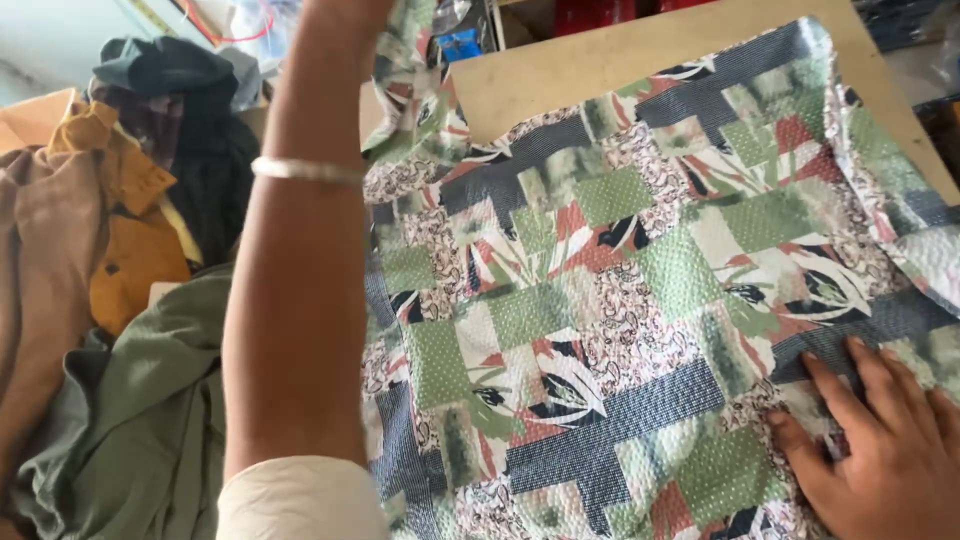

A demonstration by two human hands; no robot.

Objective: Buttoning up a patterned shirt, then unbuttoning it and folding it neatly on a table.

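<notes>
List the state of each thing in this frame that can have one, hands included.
Patchwork-print cloth: spread mostly flat on the board, far left corner lifted.
Left hand: raised, largely out of frame at the top, at the lifted corner; grip not visible.
Right hand: open, palm down, pressing the cloth flat.
Bangle: worn on the left forearm.
Wooden board: lying flat, mostly covered.
Pile of garments: heaped and crumpled beside the board.
</notes>
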